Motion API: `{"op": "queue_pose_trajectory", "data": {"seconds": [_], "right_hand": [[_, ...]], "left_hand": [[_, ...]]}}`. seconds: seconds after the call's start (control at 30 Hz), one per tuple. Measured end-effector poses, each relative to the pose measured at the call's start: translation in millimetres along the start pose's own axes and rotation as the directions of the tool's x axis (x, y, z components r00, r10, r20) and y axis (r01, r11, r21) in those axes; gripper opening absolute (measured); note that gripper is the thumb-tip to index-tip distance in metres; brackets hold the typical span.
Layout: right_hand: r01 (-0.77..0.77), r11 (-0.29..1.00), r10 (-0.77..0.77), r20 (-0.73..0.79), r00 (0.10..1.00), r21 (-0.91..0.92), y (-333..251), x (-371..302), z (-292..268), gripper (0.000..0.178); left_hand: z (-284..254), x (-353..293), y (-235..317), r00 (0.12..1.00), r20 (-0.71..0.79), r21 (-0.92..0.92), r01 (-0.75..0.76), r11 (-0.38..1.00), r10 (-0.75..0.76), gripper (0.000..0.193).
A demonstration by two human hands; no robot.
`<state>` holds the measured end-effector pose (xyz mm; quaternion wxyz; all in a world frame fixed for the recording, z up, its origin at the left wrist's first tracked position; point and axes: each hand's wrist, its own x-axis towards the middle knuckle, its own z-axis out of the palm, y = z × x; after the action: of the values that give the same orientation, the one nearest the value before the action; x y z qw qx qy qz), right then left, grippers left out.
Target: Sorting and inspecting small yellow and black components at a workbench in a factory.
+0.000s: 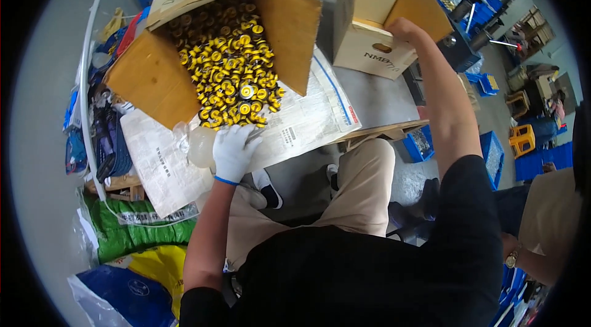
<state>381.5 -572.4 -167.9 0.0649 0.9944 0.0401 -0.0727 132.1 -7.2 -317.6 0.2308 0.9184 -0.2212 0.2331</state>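
A tipped cardboard box [289,34] lies with its flaps spread toward me. Yellow-and-black small wheel-like parts [228,74] spill out of it in a heap. At the near edge of this heap is my left hand [234,153] in a white glove, fingers stretched and slightly apart, nothing visible in them. Beside it sits a translucent rounded plastic object [202,147], its kind unclear. My bare right hand [403,29] reaches over the rim of a second, upright cardboard box [366,50] at the right. Its fingers are hidden inside.
Flattened printed cardboard [308,121] covers part of the grey table [385,99]. A white pipe [85,80] curves along the left. Green sacks [123,228] lie low at the left. Blue bins [420,144] stand on the floor, and another person's wristwatch arm [529,259] is at the right.
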Motion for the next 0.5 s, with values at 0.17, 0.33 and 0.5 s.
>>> {"op": "queue_pose_trajectory", "data": {"seconds": [0.17, 0.33, 0.5], "right_hand": [[-0.023, 0.882, 0.15, -0.234, 0.961, 0.472, -93, -41, -21, 0.05], [0.141, 0.921, 0.043, -0.454, 0.89, 0.364, -118, -94, -11, 0.053], [0.137, 0.941, 0.029, -0.476, 0.879, 0.311, -133, -135, -7, 0.044]], "left_hand": [[-13, -16, -11, 0.999, -0.006, 0.033, 0.05, 0.998, -0.05, 0.032], [-14, -13, -9, 0.999, -0.005, 0.006, 0.037, 0.999, -0.037, 0.032], [-11, -15, -10, 0.999, -0.028, -0.014, 0.026, 1.0, -0.026, 0.033]]}}
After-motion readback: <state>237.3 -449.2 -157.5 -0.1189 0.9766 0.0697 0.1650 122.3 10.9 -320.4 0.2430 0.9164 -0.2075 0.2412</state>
